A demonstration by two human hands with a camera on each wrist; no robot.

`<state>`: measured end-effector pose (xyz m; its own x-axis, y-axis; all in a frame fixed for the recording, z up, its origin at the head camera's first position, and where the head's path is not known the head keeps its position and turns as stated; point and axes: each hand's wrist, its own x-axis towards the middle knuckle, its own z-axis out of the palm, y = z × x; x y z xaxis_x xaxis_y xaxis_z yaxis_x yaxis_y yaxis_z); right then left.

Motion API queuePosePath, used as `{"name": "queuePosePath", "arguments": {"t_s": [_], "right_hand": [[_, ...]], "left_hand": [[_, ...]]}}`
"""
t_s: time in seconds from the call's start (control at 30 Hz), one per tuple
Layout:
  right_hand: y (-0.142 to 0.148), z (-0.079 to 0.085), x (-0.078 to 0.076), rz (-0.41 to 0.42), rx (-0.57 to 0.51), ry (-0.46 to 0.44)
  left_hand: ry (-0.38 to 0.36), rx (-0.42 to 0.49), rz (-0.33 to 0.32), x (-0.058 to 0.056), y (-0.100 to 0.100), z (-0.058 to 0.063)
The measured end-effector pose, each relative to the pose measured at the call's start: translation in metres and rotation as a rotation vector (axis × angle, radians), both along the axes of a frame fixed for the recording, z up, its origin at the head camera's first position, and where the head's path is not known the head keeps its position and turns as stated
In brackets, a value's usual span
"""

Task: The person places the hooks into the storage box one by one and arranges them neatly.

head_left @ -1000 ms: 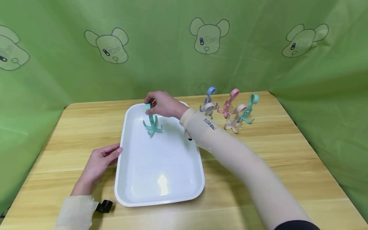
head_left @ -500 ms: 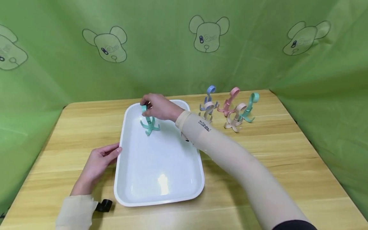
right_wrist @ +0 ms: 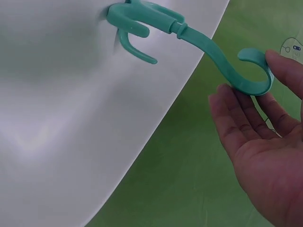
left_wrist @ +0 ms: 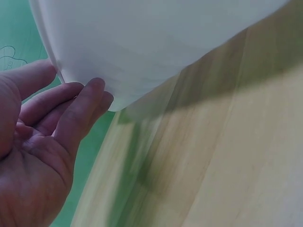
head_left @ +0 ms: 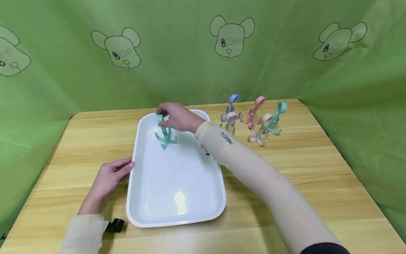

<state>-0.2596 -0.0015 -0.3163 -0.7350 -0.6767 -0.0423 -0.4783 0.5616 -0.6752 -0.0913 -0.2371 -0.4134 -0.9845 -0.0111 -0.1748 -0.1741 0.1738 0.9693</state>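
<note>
In the head view a white tray point(head_left: 169, 187) lies on the table. My left hand point(head_left: 106, 180) holds its left rim, the thumb over the edge; the left wrist view shows the fingers point(left_wrist: 75, 116) against the outer wall. Near the tray's far left corner stands a green hanging hook point(head_left: 166, 140) with several prongs at its base. My right hand point(head_left: 179, 117) pinches its curved top between thumb and fingers. In the right wrist view the prongs of the green hook point(right_wrist: 208, 46) meet the tray surface.
On the table point(head_left: 304, 169), right of the tray, stand a blue hook point(head_left: 232, 102), a pink hook point(head_left: 252, 114), two beige hooks, one of them nearer the front point(head_left: 258, 134), and another green hook point(head_left: 277, 118). A green curtain point(head_left: 177, 81) surrounds the table.
My right hand has shifted the green hook slightly left within the tray, and has barely moved in the last half second. The left hand stays on the rim.
</note>
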Motion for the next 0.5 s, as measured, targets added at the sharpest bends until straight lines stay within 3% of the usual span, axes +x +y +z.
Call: {"name": "queuePosePath", "arguments": {"t_s": [0.5], "right_hand": [[0.026,0.003,-0.001,-0.037,-0.153,-0.016]], "left_hand": [[0.002,-0.010,-0.010,-0.001,-0.001,0.000]]}}
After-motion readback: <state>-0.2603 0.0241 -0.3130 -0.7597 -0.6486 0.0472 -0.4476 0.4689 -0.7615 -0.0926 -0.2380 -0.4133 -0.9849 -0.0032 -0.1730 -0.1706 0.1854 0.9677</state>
